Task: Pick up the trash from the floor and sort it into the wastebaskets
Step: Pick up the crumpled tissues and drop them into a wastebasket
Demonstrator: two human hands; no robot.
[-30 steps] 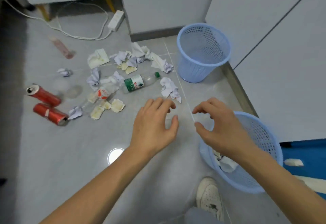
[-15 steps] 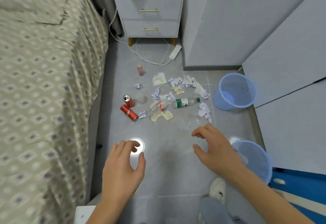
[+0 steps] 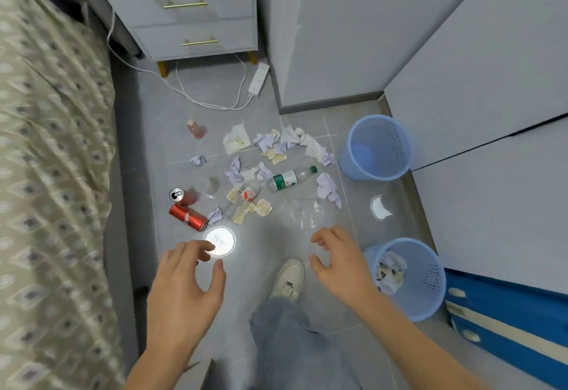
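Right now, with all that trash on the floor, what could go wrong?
The shoe is close to the clear crumpled plastic, which is hard to see on the gray floor, so it might get stepped on. The red cans could roll when nudged. Paper might land in the wrong basket: the near basket holds paper scraps, while the far basket looks empty.

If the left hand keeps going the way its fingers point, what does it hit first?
Probably nothing solid at first: the left hand points over a bright light spot on bare floor. Past that lies the red can, though depth is unclear.
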